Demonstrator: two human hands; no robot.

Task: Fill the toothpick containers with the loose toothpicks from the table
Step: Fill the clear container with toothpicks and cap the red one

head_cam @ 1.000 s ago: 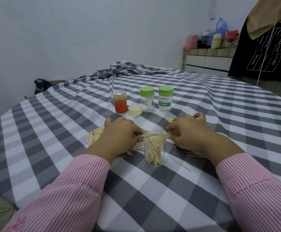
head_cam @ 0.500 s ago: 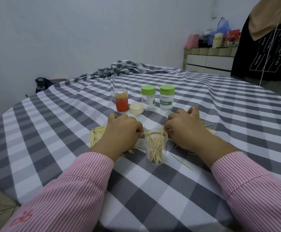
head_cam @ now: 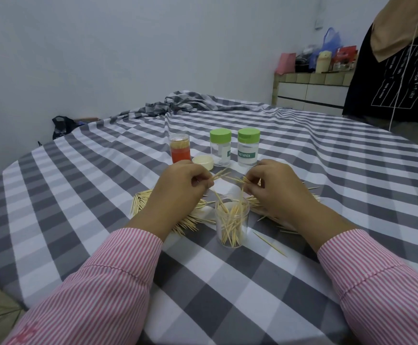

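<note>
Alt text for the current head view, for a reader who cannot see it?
Both hands, left hand and right hand, pinch small bundles of toothpicks above an open clear container partly filled with toothpicks. Loose toothpicks lie on the checked tablecloth; two green-lidded jars stand behind.

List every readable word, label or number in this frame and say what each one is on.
"TOOTHPICK": green label on the right green-lidded container; the first letter is partly cut off.
Left green-lidded container: label turned away, unreadable.
Black T-shirt hanging at right: white print in mirrored or sideways lettering, too distorted to read surely.
Orange container: no text visible.
Items on the far cabinet: too small and blurred to read.
</note>
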